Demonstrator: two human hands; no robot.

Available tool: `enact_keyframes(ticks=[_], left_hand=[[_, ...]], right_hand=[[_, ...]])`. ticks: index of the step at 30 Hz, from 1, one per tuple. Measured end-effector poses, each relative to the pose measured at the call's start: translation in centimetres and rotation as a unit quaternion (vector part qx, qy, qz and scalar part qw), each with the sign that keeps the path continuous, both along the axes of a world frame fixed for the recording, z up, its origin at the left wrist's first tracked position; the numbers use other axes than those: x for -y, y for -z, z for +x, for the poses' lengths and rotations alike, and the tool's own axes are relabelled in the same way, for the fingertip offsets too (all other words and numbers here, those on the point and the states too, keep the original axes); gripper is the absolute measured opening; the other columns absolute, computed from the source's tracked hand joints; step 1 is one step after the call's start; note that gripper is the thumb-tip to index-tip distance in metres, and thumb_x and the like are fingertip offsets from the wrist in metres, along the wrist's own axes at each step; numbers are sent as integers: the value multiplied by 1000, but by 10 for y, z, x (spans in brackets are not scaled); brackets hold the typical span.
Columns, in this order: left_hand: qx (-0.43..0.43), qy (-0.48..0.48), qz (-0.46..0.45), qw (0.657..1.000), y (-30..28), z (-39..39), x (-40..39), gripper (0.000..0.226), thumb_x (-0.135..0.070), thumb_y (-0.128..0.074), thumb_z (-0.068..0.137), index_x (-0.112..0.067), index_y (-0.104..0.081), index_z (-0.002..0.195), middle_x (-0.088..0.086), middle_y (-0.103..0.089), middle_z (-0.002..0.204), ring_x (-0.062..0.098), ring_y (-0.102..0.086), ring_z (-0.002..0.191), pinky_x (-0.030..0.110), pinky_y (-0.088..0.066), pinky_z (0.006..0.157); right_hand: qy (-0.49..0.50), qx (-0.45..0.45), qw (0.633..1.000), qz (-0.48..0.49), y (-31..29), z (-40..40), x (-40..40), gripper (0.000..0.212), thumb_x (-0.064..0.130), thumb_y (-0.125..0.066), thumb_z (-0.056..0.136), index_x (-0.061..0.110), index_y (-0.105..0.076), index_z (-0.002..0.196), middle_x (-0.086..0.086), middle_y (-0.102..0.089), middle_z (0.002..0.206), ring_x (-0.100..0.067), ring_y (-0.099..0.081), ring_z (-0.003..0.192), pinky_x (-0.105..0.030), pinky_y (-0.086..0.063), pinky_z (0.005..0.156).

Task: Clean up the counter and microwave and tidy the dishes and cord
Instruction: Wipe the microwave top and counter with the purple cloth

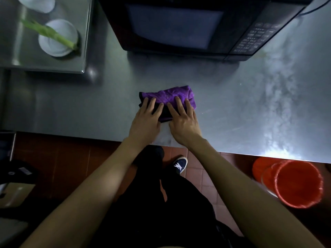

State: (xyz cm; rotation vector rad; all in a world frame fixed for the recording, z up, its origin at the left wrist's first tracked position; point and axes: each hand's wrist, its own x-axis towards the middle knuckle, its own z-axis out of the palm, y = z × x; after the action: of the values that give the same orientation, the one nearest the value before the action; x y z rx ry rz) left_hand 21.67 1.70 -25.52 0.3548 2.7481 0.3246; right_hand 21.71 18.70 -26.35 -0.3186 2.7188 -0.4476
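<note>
A folded purple cloth (170,94) lies on the steel counter (241,108) just in front of the black microwave (179,25), whose door is closed. My left hand (146,120) presses flat on the cloth's left part with straight fingers. My right hand (182,119) presses flat on its right part, fingers spread. A black cord (315,7) runs off behind the microwave's right corner. White dishes (57,38) sit on a raised steel shelf at the upper left, one with a green stalk (48,32) lying across it.
Another white dish (37,2) sits at the shelf's (53,63) far end. An orange bucket (297,183) stands on the tiled floor below the counter's right part. My shoe (180,164) is near the counter edge. Dark items lie at the lower left.
</note>
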Motion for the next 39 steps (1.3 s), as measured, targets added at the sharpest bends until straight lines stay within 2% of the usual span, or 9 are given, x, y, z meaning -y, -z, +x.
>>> enact_keyframes(ticks=[6,13,17,21,25,33,39], left_hand=[[-20,-27,17,999,3,-63,40,63,-16,-49,95,-14,-31,154,16,-20,163,37,-11,151,49,-25,120],[-31,-20,0,999,-3,-135,81,67,-11,-53,88,-10,-34,152,19,-26,159,41,-16,149,49,-24,121],[-32,-8,-3,999,-8,-153,80,67,-9,-53,84,-7,-38,150,20,-31,157,41,-20,148,52,-26,118],[-41,-2,-11,999,-11,-154,72,66,-11,-50,81,-4,-43,147,24,-36,154,44,-26,144,55,-28,115],[-48,11,-16,999,-8,-150,51,71,-15,-50,78,-7,-43,148,22,-35,155,43,-28,144,52,-30,114],[-48,33,-4,998,-2,-151,-38,71,-14,-51,77,-11,-43,148,18,-34,157,40,-26,146,54,-33,112],[-22,60,-19,998,0,-152,-113,74,-15,-52,82,-15,-32,153,14,-24,161,37,-15,150,54,-30,114]], right_hand=[[-14,1,1000,4,-1,-68,38,62,32,-41,99,23,-23,158,-11,-8,167,-42,0,152,-56,-13,122],[3,20,1000,-2,0,-135,87,68,32,-40,97,24,-15,159,-8,0,168,-38,7,153,-50,-4,124],[24,32,999,-4,0,-139,91,71,31,-41,95,24,-12,159,-6,2,168,-35,9,153,-49,-3,125],[22,25,999,-6,0,-136,84,72,39,-32,92,24,-12,159,-5,0,168,-33,8,153,-47,-2,124],[30,17,999,-1,4,-132,58,73,37,-35,92,25,-11,160,-3,2,168,-30,9,154,-42,3,123],[65,4,998,-3,4,-123,-34,72,33,-41,93,26,-13,160,-2,-2,168,-30,9,154,-43,-2,125],[98,-3,995,-2,6,-118,-108,72,28,-44,93,28,-15,159,-1,-4,168,-29,6,154,-43,-6,125]])
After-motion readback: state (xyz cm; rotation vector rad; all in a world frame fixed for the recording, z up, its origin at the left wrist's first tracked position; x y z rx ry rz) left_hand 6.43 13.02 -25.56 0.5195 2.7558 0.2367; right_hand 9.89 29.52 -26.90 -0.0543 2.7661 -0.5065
